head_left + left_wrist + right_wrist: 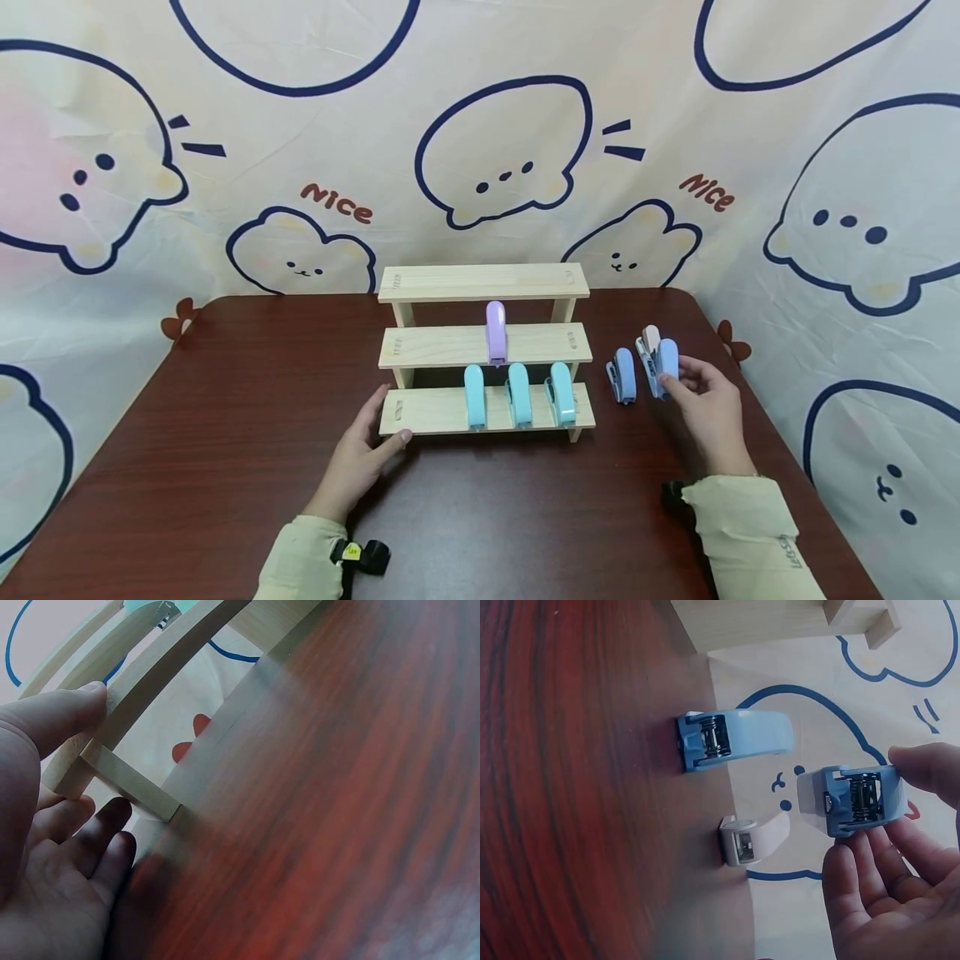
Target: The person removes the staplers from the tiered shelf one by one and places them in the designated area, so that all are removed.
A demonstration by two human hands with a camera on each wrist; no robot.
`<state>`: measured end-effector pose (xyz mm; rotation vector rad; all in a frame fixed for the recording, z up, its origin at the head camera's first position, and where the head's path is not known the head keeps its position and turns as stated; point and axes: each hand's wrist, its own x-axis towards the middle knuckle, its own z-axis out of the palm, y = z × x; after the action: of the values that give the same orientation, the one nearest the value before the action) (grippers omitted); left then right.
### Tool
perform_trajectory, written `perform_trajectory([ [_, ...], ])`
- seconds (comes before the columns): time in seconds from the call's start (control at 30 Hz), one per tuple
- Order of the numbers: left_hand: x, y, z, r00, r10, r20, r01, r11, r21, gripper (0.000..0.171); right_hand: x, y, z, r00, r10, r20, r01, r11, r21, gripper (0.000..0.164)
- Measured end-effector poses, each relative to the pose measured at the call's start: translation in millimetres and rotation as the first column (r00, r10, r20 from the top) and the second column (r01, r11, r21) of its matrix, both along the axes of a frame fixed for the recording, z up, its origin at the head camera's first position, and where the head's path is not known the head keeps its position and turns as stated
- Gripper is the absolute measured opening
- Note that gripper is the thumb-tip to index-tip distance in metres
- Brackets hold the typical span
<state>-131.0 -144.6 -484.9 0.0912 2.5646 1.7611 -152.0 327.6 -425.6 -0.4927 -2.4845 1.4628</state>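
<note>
My right hand [705, 408] pinches a blue stapler [862, 799] between thumb and fingers, with the spring at its end facing the right wrist camera. Just to its left stand a second blue stapler [621, 377] and a pale pinkish-white stapler [761, 838] on the table. With the thumb on top and fingers underneath, my left hand [358, 462] grips the left end of the bottom step of a three-step wooden rack [431, 411]. Three teal staplers [519, 396] lean on that bottom step. One purple stapler [496, 333] is on the middle step.
The dark brown table [225, 467] extends around the rack on both sides and in front. A cloth backdrop [300, 150] with cartoon outlines hangs behind and beside it. The rack's top step [483, 283] is closest to the backdrop.
</note>
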Motion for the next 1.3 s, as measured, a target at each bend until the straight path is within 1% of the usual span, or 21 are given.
perform_trajectory([
  [0.13,-0.1,0.3,0.9,1.000,-0.006,0.003,0.006,1.000,0.023,0.087,-1.2,2.7,-3.8,1.000,-0.001,0.004,0.001,1.000,-0.011,0.058],
  [0.23,0.2,0.7,1.6,1.000,-0.013,-0.008,0.013,0.999,0.031,0.087,-1.9,3.9,-5.7,1.000,-0.005,0.002,0.005,1.000,-0.020,0.056],
  [0.5,0.3,-0.2,1.9,1.000,-0.017,-0.021,0.018,1.000,0.021,0.088,-4.2,5.9,-10.7,1.000,-0.028,-0.003,0.028,0.998,-0.048,0.054],
  [0.83,0.3,0.9,2.2,1.000,-0.014,-0.016,0.014,1.000,0.011,0.086,-6.8,12.5,-19.9,0.998,-0.033,0.051,0.037,0.996,-0.075,0.056],
  [1.07,0.1,1.5,3.9,1.000,-0.012,-0.008,0.012,1.000,0.012,0.086,-7.8,15.4,-24.6,0.997,-0.038,0.061,0.045,0.993,-0.113,0.056],
  [1.3,0.6,1.8,3.3,1.000,-0.011,-0.011,0.011,1.000,0.018,0.086,-10.8,19.9,-31.2,0.996,-0.035,0.080,0.043,0.994,-0.104,0.056],
])
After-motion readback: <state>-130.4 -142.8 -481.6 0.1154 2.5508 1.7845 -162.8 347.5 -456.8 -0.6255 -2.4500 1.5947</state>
